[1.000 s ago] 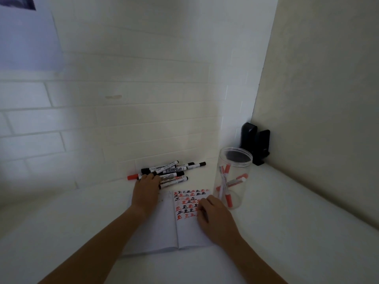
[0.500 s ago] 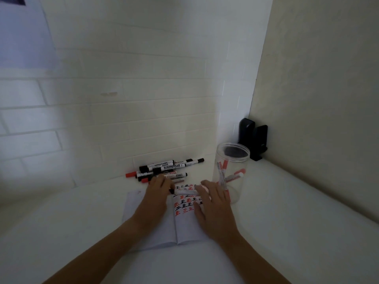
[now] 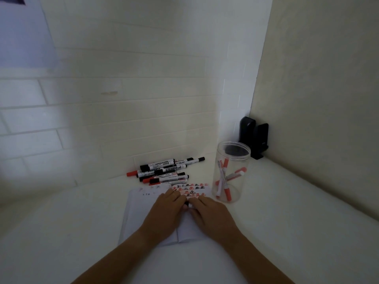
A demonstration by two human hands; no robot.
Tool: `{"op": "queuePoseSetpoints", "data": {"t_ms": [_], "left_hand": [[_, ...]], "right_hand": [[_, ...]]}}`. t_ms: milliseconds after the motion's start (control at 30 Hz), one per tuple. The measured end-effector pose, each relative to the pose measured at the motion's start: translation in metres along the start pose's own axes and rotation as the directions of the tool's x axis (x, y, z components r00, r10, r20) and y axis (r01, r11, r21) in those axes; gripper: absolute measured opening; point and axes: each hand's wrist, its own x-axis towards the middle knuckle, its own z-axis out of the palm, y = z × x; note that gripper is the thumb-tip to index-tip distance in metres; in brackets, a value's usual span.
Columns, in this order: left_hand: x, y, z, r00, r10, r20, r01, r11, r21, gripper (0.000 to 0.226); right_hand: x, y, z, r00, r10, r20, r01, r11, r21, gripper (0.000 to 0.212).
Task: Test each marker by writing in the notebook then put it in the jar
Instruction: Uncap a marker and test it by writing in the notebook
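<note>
An open notebook (image 3: 141, 203) lies on the white table, its right page covered with rows of red and black characters. My left hand (image 3: 164, 214) and my right hand (image 3: 211, 216) meet over the notebook's middle, both closed on one marker (image 3: 189, 205); only a short black and white bit of it shows between the fingers. A pile of several black-capped and red-capped markers (image 3: 164, 171) lies beyond the notebook by the wall. The clear plastic jar (image 3: 231, 171) stands upright to the right of the notebook with several red markers inside.
A black device (image 3: 254, 138) stands in the corner behind the jar. A tiled wall runs along the back and a beige wall (image 3: 320, 119) closes the right side. The white table (image 3: 297, 222) extends to the right and left of the notebook.
My left hand took a marker from the pile and brought it back over the notebook. My right hand came to it, and both hands now hold it together nearer to me.
</note>
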Motion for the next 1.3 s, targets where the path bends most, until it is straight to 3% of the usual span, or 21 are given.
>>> {"op": "queuePoseSetpoints", "data": {"t_ms": [167, 367, 533, 700, 800, 900, 1033, 1167, 1300], "left_hand": [[0.0, 0.005, -0.004, 1.0, -0.01, -0.024, 0.01, 1.0, 0.016, 0.016], [0.0, 0.005, -0.005, 0.999, 0.0, -0.051, 0.003, 0.998, 0.057, 0.013], [-0.003, -0.004, -0.007, 0.952, -0.274, -0.136, 0.272, 0.962, -0.037, 0.026], [-0.007, -0.009, 0.003, 0.933, -0.36, -0.004, 0.36, 0.933, 0.009, 0.037], [-0.007, -0.012, 0.004, 0.889, -0.45, 0.088, 0.45, 0.893, 0.021, 0.055], [-0.006, -0.011, 0.004, 0.85, -0.488, 0.198, 0.488, 0.871, 0.053, 0.067], [-0.004, -0.012, 0.005, 0.827, -0.506, 0.243, 0.51, 0.859, 0.052, 0.067], [-0.005, -0.012, 0.005, 0.838, -0.483, 0.255, 0.483, 0.873, 0.068, 0.069], [-0.004, -0.011, 0.003, 0.848, -0.468, 0.248, 0.466, 0.882, 0.073, 0.069]], "right_hand": [[-0.001, -0.001, 0.001, 0.999, 0.001, -0.05, -0.008, 0.99, -0.143, 0.051], [0.0, -0.007, -0.004, 1.0, 0.03, -0.008, -0.031, 0.979, -0.202, 0.052], [0.0, -0.004, -0.015, 0.98, 0.198, -0.035, -0.201, 0.955, -0.217, 0.036], [0.002, -0.004, -0.012, 0.953, 0.298, -0.057, -0.298, 0.954, 0.02, 0.037], [0.004, -0.004, -0.02, 0.93, 0.353, -0.103, -0.347, 0.935, 0.064, 0.043], [0.003, 0.001, -0.025, 0.94, 0.305, -0.152, -0.285, 0.948, 0.142, 0.027], [0.001, 0.002, -0.031, 0.895, 0.444, -0.048, -0.355, 0.773, 0.526, 0.036], [0.002, 0.001, -0.032, 0.838, 0.545, 0.021, -0.443, 0.658, 0.609, 0.031], [0.003, 0.0, -0.03, 0.781, 0.612, 0.127, -0.537, 0.554, 0.636, 0.006]]}}
